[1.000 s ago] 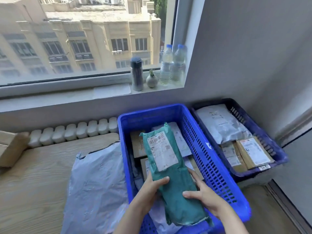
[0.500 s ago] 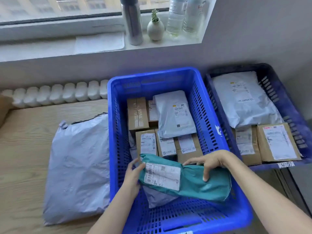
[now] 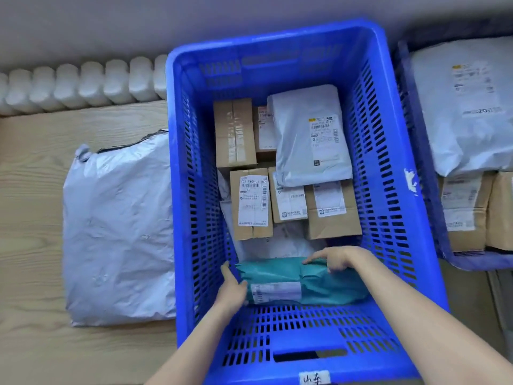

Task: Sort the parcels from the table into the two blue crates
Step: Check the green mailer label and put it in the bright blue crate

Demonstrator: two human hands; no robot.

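Both hands are down in the near end of the bright blue crate, in the lower middle of the frame, and are set apart at either end of one teal parcel. The left hand holds the parcel's left end, with the thumb lying up along it and the fingers tucked at its near edge. The right hand lies over the far edge right of centre, its forefinger stretched leftward and the other fingers bent down onto the wrapping. The parcel lies crosswise against the crate's near wall, its white label turned toward the near side and too blurred to read.

There are two crates: the bright one in the centre and a darker blue crate at the right edge. The bright crate holds five brown cardboard boxes, one grey-white mailer lying over them, some pale bagging beneath, and the teal parcel. The darker crate shows one large pale mailer and two brown boxes. One big grey poly bag lies on the wooden counter at centre left, touching the bright crate's side.

A label on one box has a line starting "702" and ending "045". The large mailer's label shows "20". A white tag on the bright crate's near rim carries two handwritten characters.
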